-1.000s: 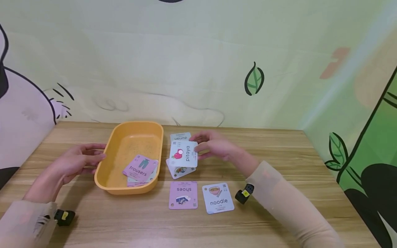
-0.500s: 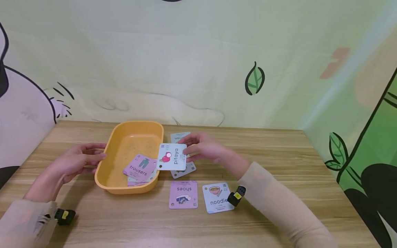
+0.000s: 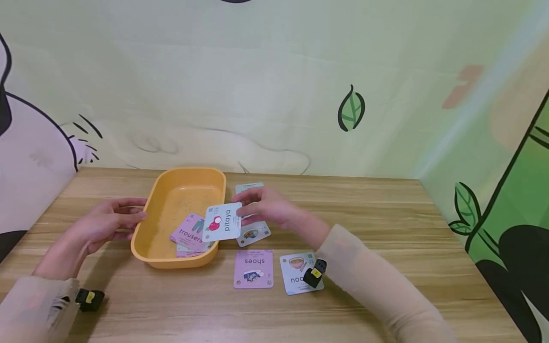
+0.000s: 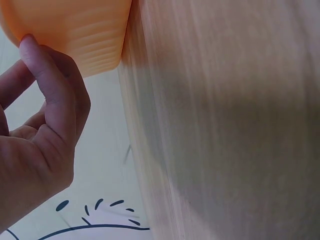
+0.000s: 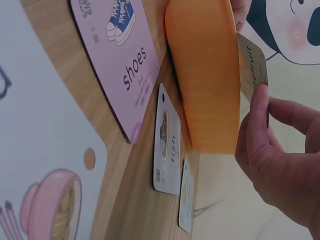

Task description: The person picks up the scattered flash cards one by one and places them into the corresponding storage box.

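Observation:
My right hand pinches a white card marked "pitaya" by its right edge. The card is tilted over the right rim of a yellow plastic tray. In the right wrist view its underside bears lettering ending in "efruit". Beneath it in the head view, a purple "trousers" card lies in the tray on other cards, partly covered. My left hand touches the tray's left side with its fingertips; the left wrist view has a fingertip right at the outer wall.
On the wooden table, right of the tray, lie a "fish" card and another white card behind it. Nearer are a purple "shoes" card and a "noodle" card, overlapped by the right wrist's camera. A printed wall backs the table.
My right hand has carried the pitaya card leftward, from above the cards beside the tray to over the tray's right rim. The left hand and the tray have stayed in place.

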A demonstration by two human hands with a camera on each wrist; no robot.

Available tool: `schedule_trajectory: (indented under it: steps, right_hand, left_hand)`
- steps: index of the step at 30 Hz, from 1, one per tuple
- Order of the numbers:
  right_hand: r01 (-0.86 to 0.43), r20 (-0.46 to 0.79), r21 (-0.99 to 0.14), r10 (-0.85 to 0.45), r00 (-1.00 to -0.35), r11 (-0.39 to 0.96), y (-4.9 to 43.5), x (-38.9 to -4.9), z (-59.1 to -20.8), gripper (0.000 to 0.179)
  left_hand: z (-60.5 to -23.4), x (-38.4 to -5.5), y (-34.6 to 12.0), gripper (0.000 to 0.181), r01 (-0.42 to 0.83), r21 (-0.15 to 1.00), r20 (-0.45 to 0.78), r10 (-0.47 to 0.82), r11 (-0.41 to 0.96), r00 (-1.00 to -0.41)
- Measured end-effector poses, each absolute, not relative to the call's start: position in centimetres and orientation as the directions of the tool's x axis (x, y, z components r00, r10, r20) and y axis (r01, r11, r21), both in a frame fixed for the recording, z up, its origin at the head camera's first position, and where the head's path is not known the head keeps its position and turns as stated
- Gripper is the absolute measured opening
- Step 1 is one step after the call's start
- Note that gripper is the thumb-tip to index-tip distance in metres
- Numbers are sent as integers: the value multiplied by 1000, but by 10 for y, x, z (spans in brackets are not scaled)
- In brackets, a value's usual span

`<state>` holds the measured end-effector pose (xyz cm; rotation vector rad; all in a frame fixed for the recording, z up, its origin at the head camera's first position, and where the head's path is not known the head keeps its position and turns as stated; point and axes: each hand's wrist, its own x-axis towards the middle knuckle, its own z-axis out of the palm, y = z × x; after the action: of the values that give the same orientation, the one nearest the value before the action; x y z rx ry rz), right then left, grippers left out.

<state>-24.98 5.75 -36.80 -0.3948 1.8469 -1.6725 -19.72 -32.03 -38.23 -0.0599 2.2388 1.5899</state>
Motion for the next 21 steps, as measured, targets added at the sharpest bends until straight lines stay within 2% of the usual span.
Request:
schedule_trajectory:
  steps: [8,13,21]
  right_hand:
    - [182,-215,-976,-583,-783,116,42,-247,-371,38]
    - [145,-179,-984,-588,-789,104,35,-245,-376,31]
    - [8,-132,-978,-586,-799,210,26,-239,-382,10]
  left_hand:
    - [-383,-198,-321,67,-254,906,-332,197,339,-922]
    - [-384,-198,-321,67,-254,907,-331,197,336,-923]
    - [-385,-198,-322,67,-256,910,-330,197,327,-923]
